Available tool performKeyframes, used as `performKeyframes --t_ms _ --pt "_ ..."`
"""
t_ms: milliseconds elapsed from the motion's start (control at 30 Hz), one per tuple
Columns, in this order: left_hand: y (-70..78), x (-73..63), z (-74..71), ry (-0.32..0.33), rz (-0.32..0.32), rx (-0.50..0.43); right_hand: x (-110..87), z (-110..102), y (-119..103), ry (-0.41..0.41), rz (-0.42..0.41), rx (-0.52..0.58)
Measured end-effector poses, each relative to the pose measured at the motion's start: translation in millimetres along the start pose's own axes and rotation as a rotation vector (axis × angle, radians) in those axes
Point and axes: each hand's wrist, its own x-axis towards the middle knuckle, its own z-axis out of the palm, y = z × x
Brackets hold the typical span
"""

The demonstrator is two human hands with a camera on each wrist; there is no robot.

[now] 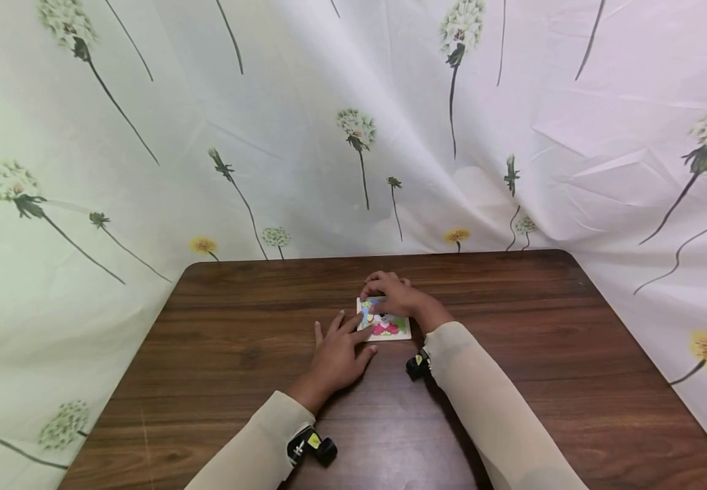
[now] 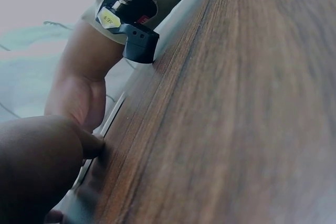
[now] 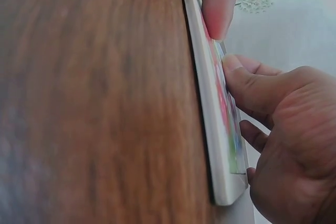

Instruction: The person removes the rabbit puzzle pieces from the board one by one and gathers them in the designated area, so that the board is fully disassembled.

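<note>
A small flat picture board [image 1: 386, 329] with a white border and a colourful cartoon print lies on the wooden table. Its pale edge [image 3: 209, 114] shows side-on in the right wrist view. My left hand [image 1: 337, 357] is spread at the board's left side, with fingertips touching its face. Over the upper part arches my right hand [image 1: 397, 297], fingers bent, the thumb on the print and the index finger close to it. Whether a small piece lies between them cannot be made out. The left wrist view shows the left hand [image 2: 37, 163] close up, covering most of the board.
The dark wooden table [image 1: 237, 320] stretches around the board to rounded far corners. Behind it and along the sides hangs a white cloth [image 1: 304, 170] with a dandelion print. Small black cameras [image 1: 313, 446] are strapped to both sleeves.
</note>
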Motion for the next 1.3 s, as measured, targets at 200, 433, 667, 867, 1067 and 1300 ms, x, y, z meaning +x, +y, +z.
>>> performKeyframes --t_ms 200,433,667,867,1067,1300 --pt "-0.1 0.1 0.2 0.001 -0.001 -0.004 1.5 0.8 -1.0 -0.004 0.005 0.01" --pt "0.5 0.5 -0.1 -0.005 -0.013 -0.004 1.8 1.5 -2.6 0.001 0.009 0.012" --pt "0.1 0.8 0.6 0.002 -0.016 -0.013 -0.2 0.6 -6.8 -0.02 0.017 -0.002" --pt "0.4 0.0 0.2 -0.003 -0.017 -0.017 -0.3 1.0 -8.6 -0.028 0.022 -0.027" --pt "0.6 0.3 0.4 -0.002 -0.019 -0.02 -0.6 1.0 -10.0 -0.034 0.029 -0.038" --pt "0.8 0.7 0.8 -0.016 -0.033 -0.015 0.6 1.5 -9.7 -0.031 0.028 -0.034"
